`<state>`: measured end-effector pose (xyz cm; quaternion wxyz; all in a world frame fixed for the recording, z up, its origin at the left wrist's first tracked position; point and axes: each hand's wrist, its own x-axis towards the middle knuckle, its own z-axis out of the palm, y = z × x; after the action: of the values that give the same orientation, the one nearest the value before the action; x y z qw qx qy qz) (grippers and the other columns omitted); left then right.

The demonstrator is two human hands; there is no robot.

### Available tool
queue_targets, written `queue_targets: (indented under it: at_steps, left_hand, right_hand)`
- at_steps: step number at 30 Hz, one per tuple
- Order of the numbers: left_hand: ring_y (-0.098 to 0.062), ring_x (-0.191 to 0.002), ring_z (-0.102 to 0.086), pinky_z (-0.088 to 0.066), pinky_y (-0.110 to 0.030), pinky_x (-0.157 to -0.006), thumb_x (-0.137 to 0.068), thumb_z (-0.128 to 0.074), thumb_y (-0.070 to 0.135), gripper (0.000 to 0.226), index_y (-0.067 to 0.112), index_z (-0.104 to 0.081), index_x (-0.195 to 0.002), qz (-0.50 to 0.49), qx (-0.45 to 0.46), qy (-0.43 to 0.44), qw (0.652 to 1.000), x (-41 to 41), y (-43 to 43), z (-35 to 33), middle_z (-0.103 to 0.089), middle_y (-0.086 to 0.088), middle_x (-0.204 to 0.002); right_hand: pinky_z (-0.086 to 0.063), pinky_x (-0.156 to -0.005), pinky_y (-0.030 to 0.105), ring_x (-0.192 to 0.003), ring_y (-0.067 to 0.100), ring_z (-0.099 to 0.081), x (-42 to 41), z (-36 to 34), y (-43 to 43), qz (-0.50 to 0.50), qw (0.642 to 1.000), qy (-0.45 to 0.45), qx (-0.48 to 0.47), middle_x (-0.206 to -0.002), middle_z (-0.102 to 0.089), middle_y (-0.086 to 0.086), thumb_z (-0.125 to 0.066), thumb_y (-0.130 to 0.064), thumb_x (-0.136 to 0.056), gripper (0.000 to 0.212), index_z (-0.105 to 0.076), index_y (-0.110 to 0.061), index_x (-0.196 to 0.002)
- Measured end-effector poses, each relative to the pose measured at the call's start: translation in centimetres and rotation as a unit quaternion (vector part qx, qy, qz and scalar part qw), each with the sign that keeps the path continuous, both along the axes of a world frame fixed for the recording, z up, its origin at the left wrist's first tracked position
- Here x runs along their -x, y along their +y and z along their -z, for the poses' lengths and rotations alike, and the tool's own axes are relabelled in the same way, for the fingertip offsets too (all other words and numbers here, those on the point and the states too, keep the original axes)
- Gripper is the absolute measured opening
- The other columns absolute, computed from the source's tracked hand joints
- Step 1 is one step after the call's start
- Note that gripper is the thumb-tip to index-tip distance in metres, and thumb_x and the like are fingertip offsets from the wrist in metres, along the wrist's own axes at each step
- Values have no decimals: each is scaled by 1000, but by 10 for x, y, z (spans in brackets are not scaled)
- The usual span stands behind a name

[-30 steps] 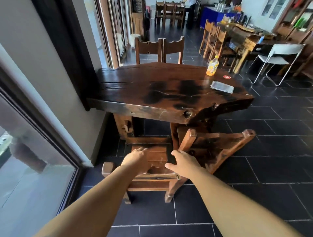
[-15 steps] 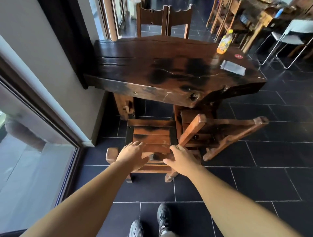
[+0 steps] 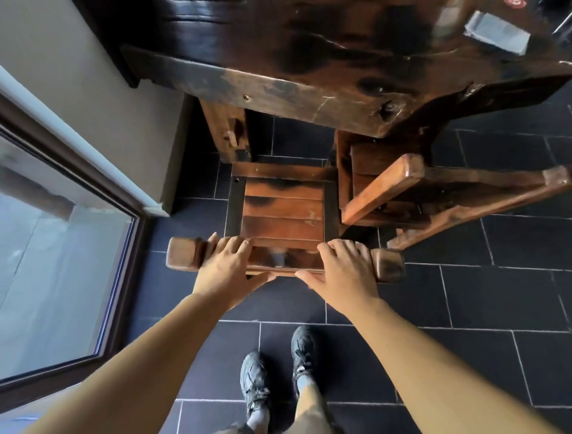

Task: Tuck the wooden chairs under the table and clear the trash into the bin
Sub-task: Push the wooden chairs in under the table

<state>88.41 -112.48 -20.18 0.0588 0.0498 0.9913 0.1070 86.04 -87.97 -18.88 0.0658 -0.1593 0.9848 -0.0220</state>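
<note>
Gripping the top rail of a wooden chair (image 3: 283,213), both hands sit side by side on its backrest, seen from straight above. The left hand (image 3: 226,263) wraps the rail near its left end, fingers curled over the far side and thumb tucked along the near side; the right hand (image 3: 343,269) does the same near the right end, fingers bent over the top and thumb spread toward the middle. The chair stands upright on the dark tiled floor (image 3: 495,294), its slatted seat mostly out in the open, with only its far edge at the near edge of the dark wooden table (image 3: 309,62). Just to its right, a second chair (image 3: 433,198) stands askew, angled away from the table, its seat partly beneath the tabletop and one corner touching or nearly touching the first chair. A flat grey wrapper (image 3: 495,34) lies on the tabletop near the upper right, with a small red round thing (image 3: 515,3) cut off by the top edge beyond it. Two black shoes (image 3: 278,371) stand on the tiles between the forearms. A glass door (image 3: 55,263) fills the left side.
</note>
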Motion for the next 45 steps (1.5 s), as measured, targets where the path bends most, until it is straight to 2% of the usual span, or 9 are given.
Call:
queue_targets:
  at_steps: [3, 7, 12, 16, 21, 27, 30, 36, 45]
  left_hand:
    - [-30, -96, -58, -38, -43, -98, -72, -50, 78, 73, 15, -64, -105, -2, -5, 39, 999, 1, -1, 5, -65, -2, -99]
    - [-31, -89, -59, -32, -38, -89, -71, -51, 70, 62, 15, -66, -97, -32, -33, 59, 997, 5, 3, 9, -65, -2, -92]
    - [-30, -93, -57, -32, -37, -91, -72, -66, 68, 55, 18, -64, -95, -55, -48, 55, 996, 9, 4, 12, -64, 1, -93]
    - [-28, -91, -56, -31, -36, -90, -70, -49, 75, 62, 20, -64, -93, -69, -60, 47, 995, 19, 5, 9, -64, 3, -93]
    - [-27, -89, -55, -30, -35, -88, -70, -46, 78, 65, 20, -64, -91, -73, -63, 45, 994, 41, 8, 7, -64, 4, -92]
    - [-27, -99, -53, -31, -36, -91, -71, -70, 67, 56, 19, -65, -100, -79, -65, 31, 994, 60, 7, 3, -65, 4, -101]
    - [-26, -102, -51, -33, -38, -93, -74, -68, 67, 55, 20, -63, -102, -82, -59, 20, 995, 73, 7, 1, -63, 4, -105]
    - [-24, -106, -49, -37, -38, -93, -74, -61, 73, 61, 20, -61, -104, -88, -62, 7, 994, 107, 4, 0, -63, 5, -109]
    - [-20, -110, -47, -36, -34, -92, -76, -64, 71, 58, 21, -60, -107, -89, -68, 11, 994, 144, 1, -2, -62, 7, -111]
  right_hand:
    - [-42, -81, 44, -94, 28, -54, 2, 10, 0, 10, 999, 37, 22, -99, -60, 2, -39, -82, -76, 71, -61, -19, -99]
    - [-41, -76, 44, -89, 30, -54, 7, 21, 1, 25, 996, 67, 57, -93, -58, 3, -49, -78, -75, 64, -61, -18, -92]
    - [-43, -75, 45, -87, 30, -56, 10, 26, 0, 36, 994, 79, 73, -91, -59, 3, -53, -78, -71, 65, -63, -17, -90]
    - [-43, -74, 44, -86, 29, -55, 20, 27, 1, 34, 993, 86, 73, -89, -57, 3, -50, -80, -73, 66, -62, -17, -89]
    - [-45, -76, 44, -85, 28, -54, 44, 23, 2, 46, 991, 76, 96, -88, -57, 3, -53, -78, -72, 64, -63, -17, -88]
    - [-45, -78, 44, -88, 27, -55, 62, 23, -1, 54, 991, 69, 97, -91, -59, 2, -57, -77, -71, 62, -62, -18, -89]
    - [-45, -80, 44, -90, 26, -54, 75, 23, -2, 51, 992, 67, 98, -92, -59, 1, -55, -78, -72, 63, -63, -18, -91]
    - [-45, -82, 40, -90, 24, -55, 106, 23, -7, 64, 991, 65, 98, -95, -61, 2, -68, -73, -71, 61, -65, -17, -94]
    - [-41, -83, 41, -91, 25, -56, 143, 18, -13, 66, 992, 63, 91, -97, -61, 2, -66, -74, -72, 62, -66, -17, -97]
